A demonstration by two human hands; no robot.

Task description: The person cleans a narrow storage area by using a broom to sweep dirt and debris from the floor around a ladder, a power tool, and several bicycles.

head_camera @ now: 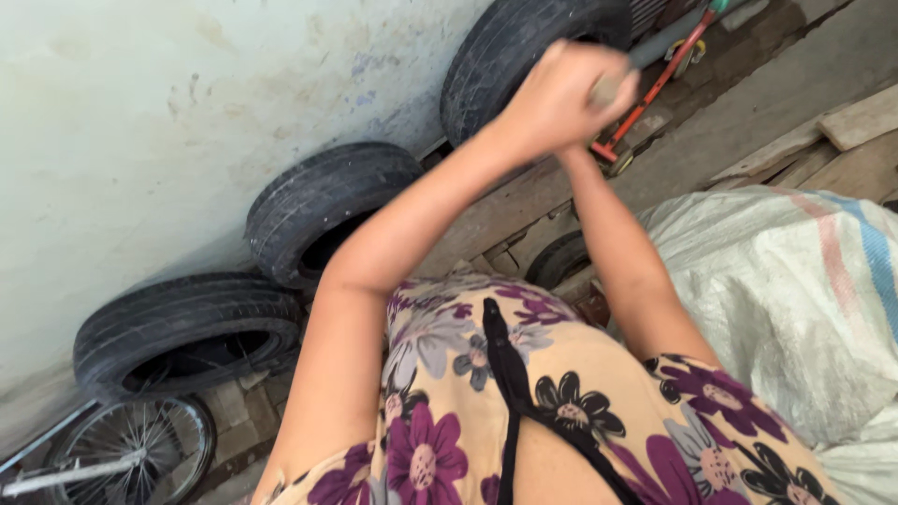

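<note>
Gripping a dark handle [655,47], the left hand [561,98] was closed in a fist around its pale near end, arm stretched out ahead of the body. The handle ran up and right from the fist toward the top edge, so the wrap-around hold looked suited to steadying a long tool rather than pinching it. The right hand sat behind the left fist; only the forearm [622,252] showed, so I couldn't tell whether its fingers were curled or flat. Both forearms converged on the same spot, which fit a two-handed hold, but that's a judgement.

Three car tyres [323,210] leaned in a row against the pale wall [140,122], probably stood there to stay upright and out of the way. A fourth, smaller tyre [558,259] lay just under the right forearm. A red-framed tool [655,89] rested on the ground just beyond the fist. A white woven sack [795,299] bulged at the right, planks [861,122] past it, and a bicycle wheel [140,449] showed bottom left.
</note>
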